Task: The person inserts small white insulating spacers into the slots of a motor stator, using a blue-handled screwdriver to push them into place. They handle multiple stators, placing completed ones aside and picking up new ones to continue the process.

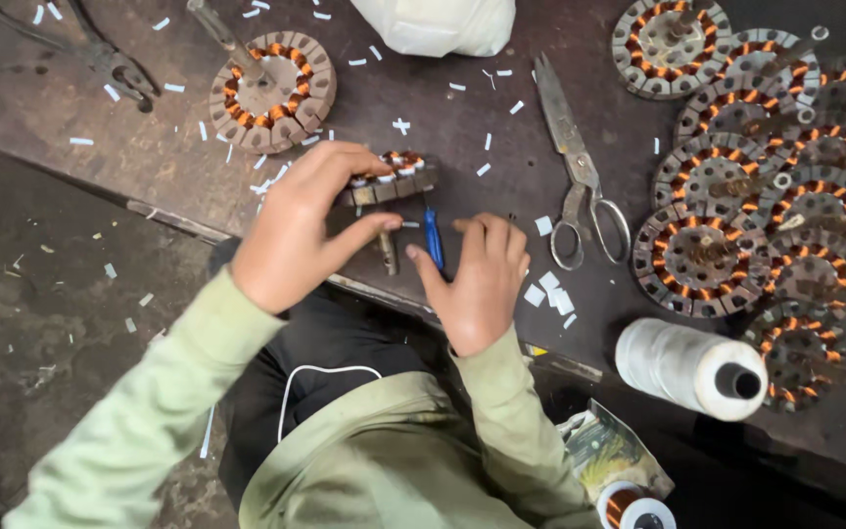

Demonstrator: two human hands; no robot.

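Two bare hands work at the near edge of a dark, stained metal bench [100, 98]. The left hand [291, 235] grips a round, copper-wound motor stator [391, 176] on edge, thumb below and fingers [345, 157] curled over its top rim, tilted so the winding slots face the other hand. The right hand [477, 279] has its fingers closed around a small blue-handled tool [433, 238], held upright just beneath the stator; its tip is hidden, so I cannot tell whether it touches the windings.

One more stator [271, 90] lies flat beyond the left hand, and a crowded heap of wound stators [746, 186] sits well to the right, overlapping one another. Steel scissors [577, 171] lie between the hands and the heap, within reach, among scattered white paper slips [550, 292]. A spool of white thread [689, 367] lies on its side near the bench edge. Below it, a crumpled printed packet [611, 453] in yellowish-green tones rests beside a small reel of copper wire [634, 509]. A white plastic bag [438, 24] sits at the far edge, and dark pliers [115, 64] lie far left.
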